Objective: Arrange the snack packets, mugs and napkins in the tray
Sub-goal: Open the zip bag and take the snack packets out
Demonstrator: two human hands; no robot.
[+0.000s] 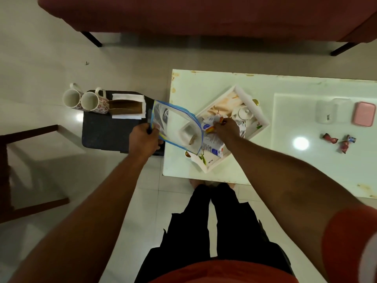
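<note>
Both forearms reach out from the body over the pale floor. The left hand (143,137) is closed on the corner of a clear zip bag (175,125), holding it open over the near-left end of the tray (263,117). The right hand (226,127) pinches snack packets (210,139) lying in the tray on the white tabletop (204,88). The tray's long axis runs diagonally, from near-left to far-right. What is left to bring, I judge, lies off to the left: two mugs (85,102) on their sides and napkins (128,107) on a dark stool (106,133), nearer the left hand, which would first need to drop the bag.
</note>
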